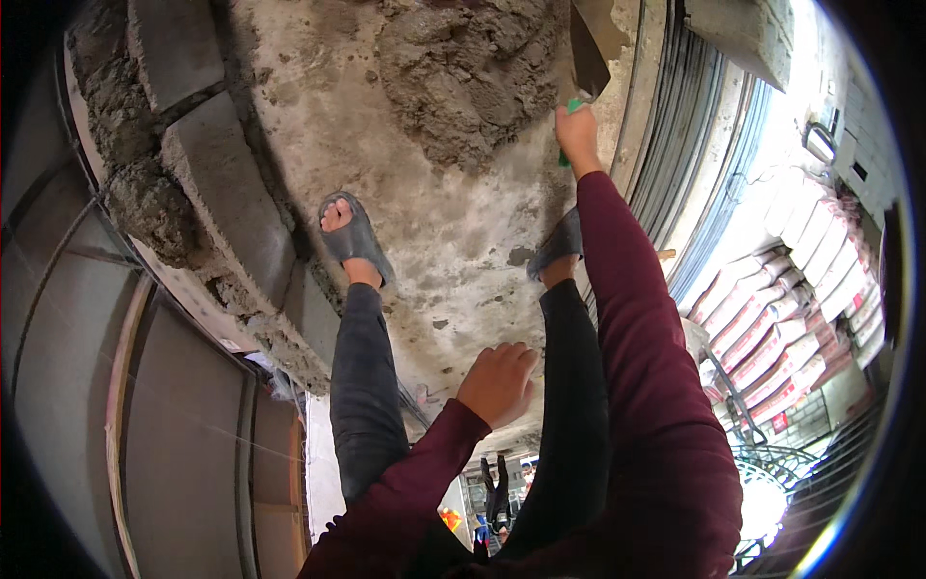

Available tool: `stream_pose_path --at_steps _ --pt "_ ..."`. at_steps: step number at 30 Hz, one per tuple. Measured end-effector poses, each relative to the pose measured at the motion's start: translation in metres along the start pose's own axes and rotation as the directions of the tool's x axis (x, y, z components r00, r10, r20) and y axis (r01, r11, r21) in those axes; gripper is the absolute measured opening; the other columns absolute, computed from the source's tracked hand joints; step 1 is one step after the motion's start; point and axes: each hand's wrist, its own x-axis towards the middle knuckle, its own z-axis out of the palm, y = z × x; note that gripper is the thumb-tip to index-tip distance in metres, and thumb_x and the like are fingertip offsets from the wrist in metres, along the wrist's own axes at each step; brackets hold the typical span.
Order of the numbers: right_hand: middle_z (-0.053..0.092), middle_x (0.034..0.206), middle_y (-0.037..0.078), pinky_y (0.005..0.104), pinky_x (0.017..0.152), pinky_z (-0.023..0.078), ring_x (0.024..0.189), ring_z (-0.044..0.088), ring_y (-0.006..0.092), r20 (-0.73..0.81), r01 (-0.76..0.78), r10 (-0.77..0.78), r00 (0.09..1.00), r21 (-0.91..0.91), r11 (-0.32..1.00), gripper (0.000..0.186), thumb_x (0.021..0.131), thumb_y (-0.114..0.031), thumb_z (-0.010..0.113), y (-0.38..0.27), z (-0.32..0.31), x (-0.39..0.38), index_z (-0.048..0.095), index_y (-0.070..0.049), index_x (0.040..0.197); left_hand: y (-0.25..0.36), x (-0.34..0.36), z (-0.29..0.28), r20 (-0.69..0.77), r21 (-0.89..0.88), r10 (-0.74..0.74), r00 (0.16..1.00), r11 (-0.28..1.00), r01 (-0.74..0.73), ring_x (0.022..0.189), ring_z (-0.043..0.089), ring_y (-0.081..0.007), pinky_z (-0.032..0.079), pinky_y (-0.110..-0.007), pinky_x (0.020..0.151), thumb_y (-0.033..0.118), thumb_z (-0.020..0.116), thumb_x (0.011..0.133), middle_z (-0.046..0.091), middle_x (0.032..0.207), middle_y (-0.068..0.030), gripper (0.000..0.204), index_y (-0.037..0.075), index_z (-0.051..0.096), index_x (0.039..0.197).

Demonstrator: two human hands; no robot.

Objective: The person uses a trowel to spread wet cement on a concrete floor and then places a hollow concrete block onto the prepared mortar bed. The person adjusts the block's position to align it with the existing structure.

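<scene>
My right hand (577, 135) grips the green handle of a trowel (588, 53), whose dark metal blade points up at the top of the view. Left of the blade lies a mound of wet grey mortar (463, 77) on the concrete floor (424, 241). My left hand (497, 384) hangs between my legs, fingers loosely bent and nothing visible in it. My feet, in grey slides (359, 241), stand below the mortar, to either side.
Grey blocks (227, 198) with rough mortar (145, 212) form a raised edge at left, beside panels. Long stacked strips (675, 145) run along the right. Beyond are pale sacks (772, 347) and metal bars. A distant person (497, 497) appears at the bottom middle.
</scene>
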Motion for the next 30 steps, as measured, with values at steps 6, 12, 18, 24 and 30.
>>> stream_pose_path --at_steps 6,12,18,24,30 --pt "0.062 0.073 0.026 0.045 0.066 0.048 0.07 0.062 0.04 0.271 -0.152 0.118 0.955 0.109 0.982 0.033 0.075 -0.024 0.063 -0.02 -0.002 -0.03 0.057 0.008 0.082 0.003 -0.003 -0.005 -0.009 -0.016 0.019 1.0 1.0 -0.019 0.086 0.055 -0.029 0.042 -0.042 0.072 0.006 0.058 0.07 0.054 0.087 -0.0101 0.02 0.004 0.051 0.089" --pt "0.062 0.069 0.018 0.042 0.062 0.049 0.064 0.063 0.0288 0.558 -0.44 0.184 0.809 0.37 0.818 0.037 0.075 -0.03 0.062 -0.018 -0.017 -0.068 0.055 0.006 0.084 -0.001 -0.005 -0.006 0.056 0.02 0.009 0.998 1.0 -0.01 0.088 0.055 -0.0283 0.043 -0.041 0.073 0.008 0.059 0.07 0.054 0.088 -0.0097 0.021 0.005 0.052 0.09" --pt "0.06 0.086 0.03 0.0493 0.073 0.047 0.084 0.058 0.0467 0.311 -0.157 0.099 0.945 0.165 0.974 0.037 0.078 -0.029 0.059 -0.062 -0.005 -0.14 0.053 0.005 0.09 -0.006 -0.006 0.009 0.183 0.111 -0.029 0.983 0.994 0.008 0.089 0.055 -0.0276 0.043 -0.041 0.074 0.01 0.059 0.071 0.054 0.089 -0.0097 0.021 0.005 0.053 0.091" --pt "0.06 0.087 0.029 0.0511 0.074 0.045 0.083 0.057 0.0472 0.318 -0.15 0.091 0.944 0.168 0.974 0.032 0.079 -0.026 0.06 0.038 -0.005 -0.238 0.054 0.005 0.089 -0.015 -0.009 0.012 0.242 0.208 -0.092 0.966 0.977 0.041 0.092 0.054 -0.0271 0.043 -0.042 0.076 0.013 0.057 0.072 0.054 0.091 -0.0095 0.02 0.006 0.054 0.091" --pt "0.054 0.061 0.005 0.0345 0.049 0.039 0.051 0.051 0.0179 0.406 -0.516 0.337 0.849 0.504 0.692 0.018 0.08 -0.019 0.06 0.065 0.036 -0.222 0.056 -0.004 0.075 -0.012 -0.014 0.021 0.342 0.18 -0.09 0.935 0.983 0.029 0.093 0.054 -0.0266 0.042 -0.041 0.076 0.014 0.057 0.072 0.055 0.095 -0.009 0.022 0.006 0.055 0.092"
